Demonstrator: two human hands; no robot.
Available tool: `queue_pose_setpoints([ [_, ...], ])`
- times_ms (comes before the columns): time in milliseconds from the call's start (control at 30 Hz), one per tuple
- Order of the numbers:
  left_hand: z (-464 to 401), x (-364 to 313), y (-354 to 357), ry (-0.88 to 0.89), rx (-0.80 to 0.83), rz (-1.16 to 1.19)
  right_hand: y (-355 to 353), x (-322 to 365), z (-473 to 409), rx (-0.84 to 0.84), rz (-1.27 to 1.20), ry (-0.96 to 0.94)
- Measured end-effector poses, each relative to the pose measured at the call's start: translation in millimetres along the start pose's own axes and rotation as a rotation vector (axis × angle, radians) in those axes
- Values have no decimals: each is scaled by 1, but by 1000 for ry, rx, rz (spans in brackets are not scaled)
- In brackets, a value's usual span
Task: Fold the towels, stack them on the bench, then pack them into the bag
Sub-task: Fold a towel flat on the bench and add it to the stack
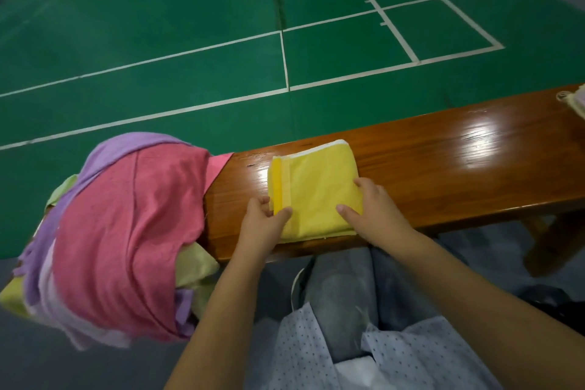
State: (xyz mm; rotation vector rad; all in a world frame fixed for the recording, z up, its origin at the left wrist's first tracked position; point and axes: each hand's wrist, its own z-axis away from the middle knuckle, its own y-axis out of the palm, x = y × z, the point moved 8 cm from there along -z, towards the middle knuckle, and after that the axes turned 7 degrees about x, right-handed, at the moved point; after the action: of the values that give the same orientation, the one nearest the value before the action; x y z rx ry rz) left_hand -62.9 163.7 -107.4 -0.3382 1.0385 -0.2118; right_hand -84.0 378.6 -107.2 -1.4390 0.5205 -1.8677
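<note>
Right, yellow towel [316, 190] folded, flat at bench [459, 165] near edge. My left hand [262, 225] pinches its left edge, thumb on top; right hand [376, 212] presses right corner, fingers fairly straight. I'd square edges, flatten crease. Unfolded pile [123, 231] heaped at left end. Can't identify bag.

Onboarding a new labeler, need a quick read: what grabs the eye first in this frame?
The folded yellow towel on the glossy wooden bench, centre frame, with the left hand pinching its left edge and the right hand resting on its right side. Next, the heap of unfolded towels at the bench's left end, pink on top over purple and pale green. Behind it all lies the green court floor with white lines.
</note>
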Motion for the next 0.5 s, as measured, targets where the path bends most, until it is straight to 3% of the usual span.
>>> queue_pose_setpoints([
  [233,-40,-48,-2,23,6,-201,-1,-3,-6,1,-67,7],
  [367,-36,-49,-12,169,-92,-160,-3,-1,-8,12,-58,7],
  [500,-33,-27,-21,126,-134,-152,4,6,-9,34,-11,10],
])
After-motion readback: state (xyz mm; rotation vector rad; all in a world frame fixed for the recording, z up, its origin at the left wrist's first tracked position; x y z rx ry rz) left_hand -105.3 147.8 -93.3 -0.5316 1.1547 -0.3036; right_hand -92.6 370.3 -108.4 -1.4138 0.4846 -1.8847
